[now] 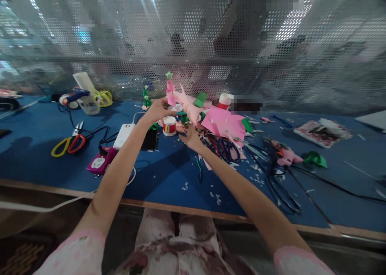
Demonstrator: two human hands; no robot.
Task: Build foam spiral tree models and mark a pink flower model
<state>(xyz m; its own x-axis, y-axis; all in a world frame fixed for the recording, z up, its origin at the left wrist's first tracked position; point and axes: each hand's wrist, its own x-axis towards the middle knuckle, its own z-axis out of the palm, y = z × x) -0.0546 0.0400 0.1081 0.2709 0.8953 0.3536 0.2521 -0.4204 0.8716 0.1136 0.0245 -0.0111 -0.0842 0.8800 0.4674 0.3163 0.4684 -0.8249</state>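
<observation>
My left hand (157,111) reaches over the table with thumb and fingers apart. Its fingertips are by a pink curled-paper tree (170,93) topped with a pale star, and its thumb is beside a dark green strip (181,113). Below that hand stands a small red-and-white tub (169,126). My right hand (192,139) is low beside the paper pile, fingers spread near a green curled piece (184,120). Light pink paper (189,109) leans just beyond the right fingers; whether they touch it is unclear. A smaller green curled tree (146,97) stands behind my left hand.
Bright pink sheets (224,123) and blue-handled scissors (228,149) lie to the right among paper scraps. On the left are red-and-yellow scissors (70,143), a purple socket block (101,161), a white power bank (124,135) and a phone (149,140). A perforated metal screen (193,37) rises behind.
</observation>
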